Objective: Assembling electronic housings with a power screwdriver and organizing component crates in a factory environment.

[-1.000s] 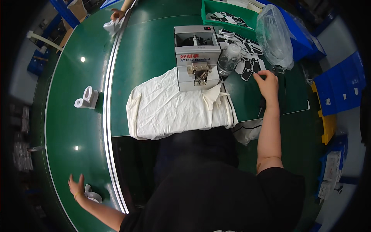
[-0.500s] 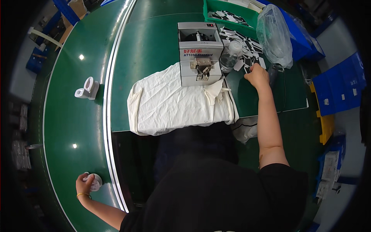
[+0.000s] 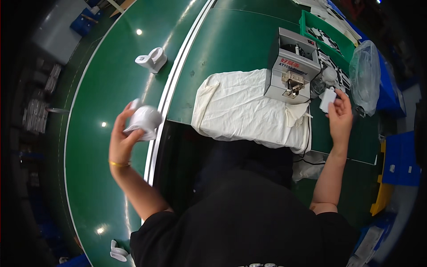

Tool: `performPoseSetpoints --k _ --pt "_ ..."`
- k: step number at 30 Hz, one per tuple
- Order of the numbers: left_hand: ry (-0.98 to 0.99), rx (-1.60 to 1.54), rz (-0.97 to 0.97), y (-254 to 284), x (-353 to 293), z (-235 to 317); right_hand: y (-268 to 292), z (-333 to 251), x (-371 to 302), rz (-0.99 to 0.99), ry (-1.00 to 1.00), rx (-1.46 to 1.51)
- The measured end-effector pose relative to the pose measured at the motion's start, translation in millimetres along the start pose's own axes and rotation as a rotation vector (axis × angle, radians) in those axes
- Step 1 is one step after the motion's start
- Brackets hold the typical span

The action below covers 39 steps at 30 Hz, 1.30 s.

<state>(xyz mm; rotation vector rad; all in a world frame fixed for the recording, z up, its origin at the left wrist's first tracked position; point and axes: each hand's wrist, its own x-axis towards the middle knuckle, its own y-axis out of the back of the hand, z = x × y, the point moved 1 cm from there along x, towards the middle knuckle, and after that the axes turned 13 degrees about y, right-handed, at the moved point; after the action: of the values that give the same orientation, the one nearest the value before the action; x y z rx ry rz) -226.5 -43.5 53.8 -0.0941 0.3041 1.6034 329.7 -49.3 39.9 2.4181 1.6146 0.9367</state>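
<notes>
Above the green belt [image 3: 89, 147], left hand [image 3: 126, 138] grips a white part [image 3: 143, 119]; right hand [image 3: 340, 118] pinches a small white piece [image 3: 328, 99].

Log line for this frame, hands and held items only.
left hand: holds rounded white plastic part above green belt | right hand: holds small flat white piece beside grey box-shaped machine

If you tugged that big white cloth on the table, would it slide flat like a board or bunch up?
The white cloth would probably bunch up: it already lies wrinkled, with folded edges. It looks thin and likely light. The grey machine seems to rest on one corner, so that end might stay pinned.
</notes>
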Motion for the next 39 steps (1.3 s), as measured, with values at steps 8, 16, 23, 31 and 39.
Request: performPoseSetpoints --k 8,16,23,31,39 --pt "0.220 -0.560 -0.587 -201 16 13 -88 -96 -30 -0.250 0.105 0.805" --pt "0.119 -0.252 -0.576 -262 -2 7 -83 -73 -32 -0.184 -0.080 0.903" --pt "-0.222 -0.335 -0.683 -265 -5 3 -85 -56 -40 -0.048 -0.304 1.001" --pt "-0.352 -0.054 -0.627 -258 5 -7 -73 -65 -36 0.005 -0.163 0.875" --pt "-0.330 0.115 -0.556 -254 3 4 -73 -83 -55 -0.114 0.081 0.582"
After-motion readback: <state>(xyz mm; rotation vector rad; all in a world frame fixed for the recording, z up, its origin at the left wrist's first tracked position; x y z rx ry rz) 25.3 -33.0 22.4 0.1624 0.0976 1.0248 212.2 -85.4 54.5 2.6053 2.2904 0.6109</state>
